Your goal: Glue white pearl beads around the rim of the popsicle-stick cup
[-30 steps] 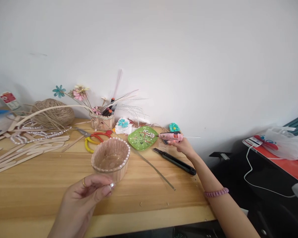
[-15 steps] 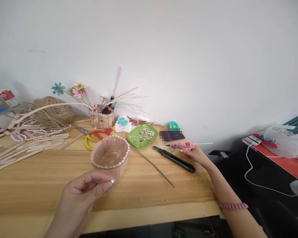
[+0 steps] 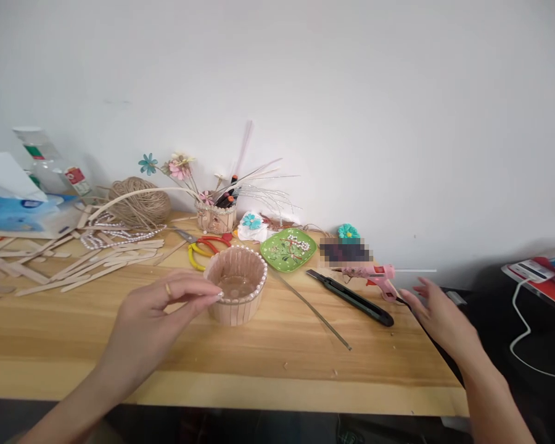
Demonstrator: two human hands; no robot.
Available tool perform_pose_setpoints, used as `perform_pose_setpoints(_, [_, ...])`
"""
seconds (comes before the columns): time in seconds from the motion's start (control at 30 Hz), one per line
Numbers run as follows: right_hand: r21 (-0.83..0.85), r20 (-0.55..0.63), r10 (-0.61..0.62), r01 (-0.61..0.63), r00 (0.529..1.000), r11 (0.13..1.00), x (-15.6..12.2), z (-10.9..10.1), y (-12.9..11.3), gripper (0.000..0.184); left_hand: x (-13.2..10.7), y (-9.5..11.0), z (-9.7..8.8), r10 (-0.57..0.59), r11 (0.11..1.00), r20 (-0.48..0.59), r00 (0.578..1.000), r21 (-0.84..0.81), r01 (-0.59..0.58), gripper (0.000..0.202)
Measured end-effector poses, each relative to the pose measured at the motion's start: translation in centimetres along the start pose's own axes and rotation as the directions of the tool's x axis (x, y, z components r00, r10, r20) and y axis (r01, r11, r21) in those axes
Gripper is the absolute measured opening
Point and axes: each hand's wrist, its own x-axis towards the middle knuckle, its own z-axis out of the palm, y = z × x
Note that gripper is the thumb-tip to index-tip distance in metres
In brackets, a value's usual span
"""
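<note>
Evidently, wooden table against white wall — left grip pinching pearls, right grip spread

Bottle (clear) behind tissue box

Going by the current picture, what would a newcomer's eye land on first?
Probably the pearl-rimmed wooden-slat pot near the centre, with the left hand pinching thumb and finger together at its rim. Next, the pink glue gun to the right of it, just short of the open right hand. Behind the pot, the bright green dish stands out against the pale wooden table.
</note>
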Motion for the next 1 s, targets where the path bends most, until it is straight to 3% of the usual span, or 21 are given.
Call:
perform_pose_setpoints(0.1, [-0.199, -0.318, 0.008, -0.075, 0.948, 0.977, -2.5, -1.6, -2.4, 0.077, 0.9, 0.0, 0.4, 0.171, 0.985, 0.092, 0.981, -0.016, -0.171, 0.01])
perform_pose_setpoints(0.13, [-0.176, -0.404, -0.04, -0.035, 0.914, 0.984, -3.2, -1.9, -3.9, 0.072, 1.1, -0.1, 0.6, 0.209, 0.978, 0.125, 0.97, -0.026, -0.207, 0.011])
perform_pose_setpoints(0.2, [-0.081, -0.481, -0.206, 0.191, 0.852, 0.978, -4.4, -2.0, -7.8, 0.061, 1.6, -0.5, 1.1, 0.251, 0.968, 0.18, 0.951, -0.038, -0.249, 0.013])
perform_pose_setpoints(0.27, [0.029, -0.414, -0.404, 0.456, 0.816, 0.89, -5.2, -1.4, -12.2, 0.035, 1.9, -0.7, 1.5, 0.261, 0.965, 0.221, 0.94, -0.034, -0.26, 0.012])
perform_pose_setpoints(0.33, [0.226, -0.247, -0.581, 0.629, 0.776, 0.744, -5.8, -0.4, -16.5, 0.017, 2.2, -0.9, 1.8, 0.267, 0.962, 0.248, 0.931, -0.013, -0.272, 0.013])
perform_pose_setpoints(0.37, [0.311, -0.2, -0.642, 0.669, 0.741, 0.675, -6.1, 0.3, -18.3, 0.015, 2.3, -0.9, 1.9, 0.268, 0.96, 0.259, 0.928, 0.005, -0.279, 0.013])
perform_pose_setpoints(0.47, [0.376, -0.11, -0.719, 0.698, 0.686, 0.609, -6.4, 2.1, -22.2, 0.023, 2.6, -1.1, 1.9, 0.291, 0.946, 0.278, 0.915, 0.058, -0.318, 0.014])
perform_pose_setpoints(0.57, [0.387, -0.085, -0.748, 0.713, 0.659, 0.585, -6.4, 3.6, -23.9, 0.03, 2.8, -1.3, 1.8, 0.366, 0.91, 0.311, 0.877, 0.079, -0.407, 0.014])
perform_pose_setpoints(0.77, [0.461, -0.097, -0.76, 0.706, 0.642, 0.537, -6.3, 5.4, -24.2, 0.028, 3.2, -0.7, 1.7, 0.528, 0.807, 0.378, 0.761, 0.057, -0.588, 0.019])
perform_pose_setpoints(1.0, [0.502, -0.123, -0.754, 0.695, 0.646, 0.514, -6.4, 5.9, -24.2, 0.026, 3.2, 0.1, 1.9, 0.587, 0.751, 0.409, 0.698, 0.048, -0.659, 0.021])
